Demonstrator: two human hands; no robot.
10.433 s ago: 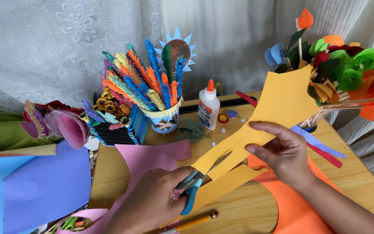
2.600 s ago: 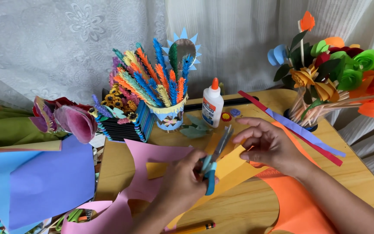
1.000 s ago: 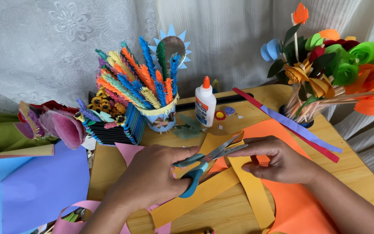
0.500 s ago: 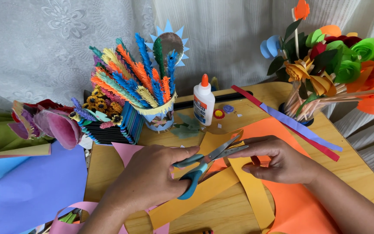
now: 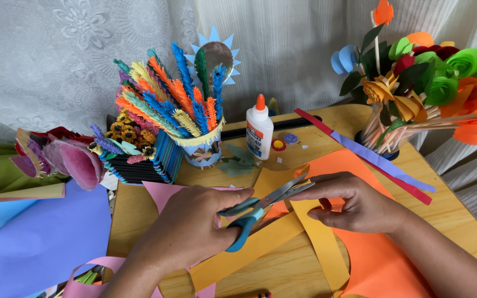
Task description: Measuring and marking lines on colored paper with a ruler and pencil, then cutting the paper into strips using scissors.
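Yellow paper: your thing right now is the yellow paper strip (image 5: 282,234), thin craft stock that looks light and floppy; it lies flat on the worktop (image 5: 459,215), running from under your left wrist up to the fingers of your right.
Left grip: your left hand (image 5: 194,229) is closed through the blue handles of the scissors (image 5: 260,207), knuckles up, holding them firmly.
Blades: they point away from that grip toward your right fingers, parted only a little, tips just above the yellow paper.
Right grip: your right hand (image 5: 360,204) pinches narrow, thumb and fingertips closed on the yellow edge right at the blade tips.
Handling: I'd judge this sheet bends and creases easily and tears along a cut, so pinch it close beside the blades, on the flat of the strip rather than its loose tail, and keep it lightly taut.
Beyond the right grip: the orange sheet (image 5: 382,265) lies under the yellow, touching it.
Past the blade tips: the glue bottle (image 5: 259,132) stands upright, near the cup of paper feathers (image 5: 194,121).
Far right: the paper flower bunch (image 5: 426,83) sits well apart from both grips.
Beside the left grip: the pink paper (image 5: 164,193) pokes out from under your hand.
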